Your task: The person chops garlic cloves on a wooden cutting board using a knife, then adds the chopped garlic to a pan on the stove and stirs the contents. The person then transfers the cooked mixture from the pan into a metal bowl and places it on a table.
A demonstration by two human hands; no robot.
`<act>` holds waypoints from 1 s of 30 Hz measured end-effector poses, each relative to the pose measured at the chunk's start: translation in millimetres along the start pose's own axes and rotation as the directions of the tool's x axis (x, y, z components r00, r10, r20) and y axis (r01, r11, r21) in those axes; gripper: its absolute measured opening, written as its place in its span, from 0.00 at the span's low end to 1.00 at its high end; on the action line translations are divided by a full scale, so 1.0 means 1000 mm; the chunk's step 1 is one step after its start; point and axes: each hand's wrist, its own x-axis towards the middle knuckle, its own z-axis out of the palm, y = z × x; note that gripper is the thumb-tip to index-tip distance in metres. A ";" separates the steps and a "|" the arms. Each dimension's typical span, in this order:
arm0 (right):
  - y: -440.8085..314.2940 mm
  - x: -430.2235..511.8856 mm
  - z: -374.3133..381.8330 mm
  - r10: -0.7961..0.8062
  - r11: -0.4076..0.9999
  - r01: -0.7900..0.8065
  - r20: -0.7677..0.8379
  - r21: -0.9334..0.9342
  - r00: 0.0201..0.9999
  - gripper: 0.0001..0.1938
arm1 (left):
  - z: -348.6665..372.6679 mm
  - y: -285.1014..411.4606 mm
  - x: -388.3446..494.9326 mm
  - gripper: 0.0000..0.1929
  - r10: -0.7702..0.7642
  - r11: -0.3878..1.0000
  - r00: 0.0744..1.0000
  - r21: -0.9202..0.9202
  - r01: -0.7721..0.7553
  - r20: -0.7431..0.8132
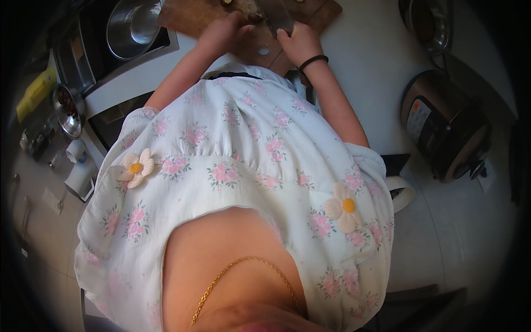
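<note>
At the top of the view, a wooden cutting board (182, 16) with a round hole lies on the counter, partly cut off by the picture's edge. My right hand (302, 43) grips a broad-bladed kitchen knife (276, 15), its blade over the board. To the left of the blade, my left hand (224, 35) rests at the board with its fingers curled. A small brownish piece (255, 18) lies by those fingertips; whether they hold it is unclear. Small yellow-green pieces (226, 2) sit near the board's far side.
A shiny metal bowl (132, 31) stands on a dark cooktop at left. Beyond it are a yellow bottle (37, 93) and a small metal bowl (68, 110) of dark reddish pieces. On the right, an electric cooker (444, 124) and a metal pot (427, 29) occupy the white counter (356, 70).
</note>
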 end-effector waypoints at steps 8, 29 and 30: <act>-0.028 0.010 -0.005 -0.115 0.985 0.108 -0.044 -0.133 0.992 0.13 | -0.026 0.039 0.015 0.16 -0.263 0.961 0.957 -0.121 0.249 -0.120; -0.040 -0.011 -0.003 -0.158 0.986 0.140 -0.213 -0.094 0.964 0.11 | -0.012 0.009 0.020 0.18 -0.047 0.976 0.985 -0.218 0.010 -0.167; -0.039 -0.010 -0.001 -0.150 0.987 0.135 -0.215 -0.082 0.965 0.11 | -0.014 0.013 0.021 0.18 -0.037 0.976 0.986 -0.216 0.001 -0.161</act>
